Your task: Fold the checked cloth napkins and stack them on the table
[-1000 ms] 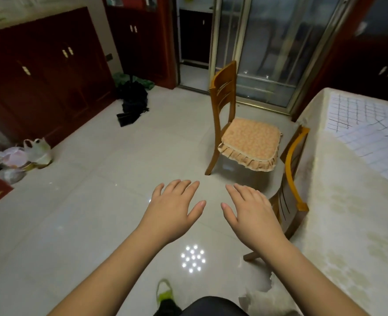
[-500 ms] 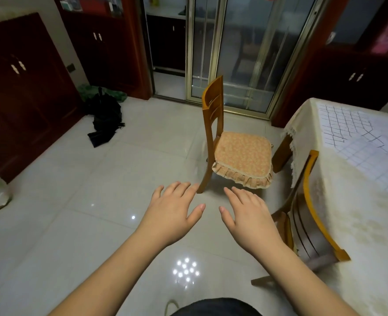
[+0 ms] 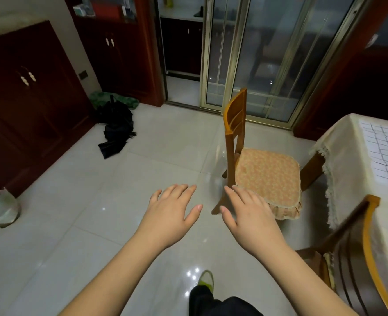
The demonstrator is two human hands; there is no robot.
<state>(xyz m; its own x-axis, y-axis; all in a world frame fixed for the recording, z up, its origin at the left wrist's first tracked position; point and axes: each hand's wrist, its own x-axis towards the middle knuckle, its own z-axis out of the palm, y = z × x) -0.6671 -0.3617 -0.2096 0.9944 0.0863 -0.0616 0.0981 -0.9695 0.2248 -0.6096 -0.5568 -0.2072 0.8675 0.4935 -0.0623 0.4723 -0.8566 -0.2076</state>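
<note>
Well out in front of the person, both hands hang palm-down over the pale tiled floor [image 3: 79, 201], fingers straight and slightly spread, holding nothing. The left hand [image 3: 172, 215] sits just to the left of the wooden chair [image 3: 234, 124], apart from it, while the right hand [image 3: 254, 217] overlaps the near corner of the chair's orange patterned seat cushion [image 3: 268, 174] in this view; whether it touches the cushion cannot be told. To the right of the chair stands the table [image 3: 348, 156], draped in a cream cloth with a fringed edge, and on its top, at the far right edge of the frame, lies the checked cloth napkin [image 3: 384, 151], white with dark grid lines, spread flat and only partly in view. A second chair [image 3: 368, 247] stands on the near side of the first, pushed up against the table. Left of the first chair, a black bag [image 3: 117, 126] lies slumped on the floor before dark red cabinets [image 3: 29, 99]. Behind the chair are glass sliding doors [image 3: 268, 53]. Below the hands a dark trouser leg and a yellow-green shoe [image 3: 205, 280] show.
</note>
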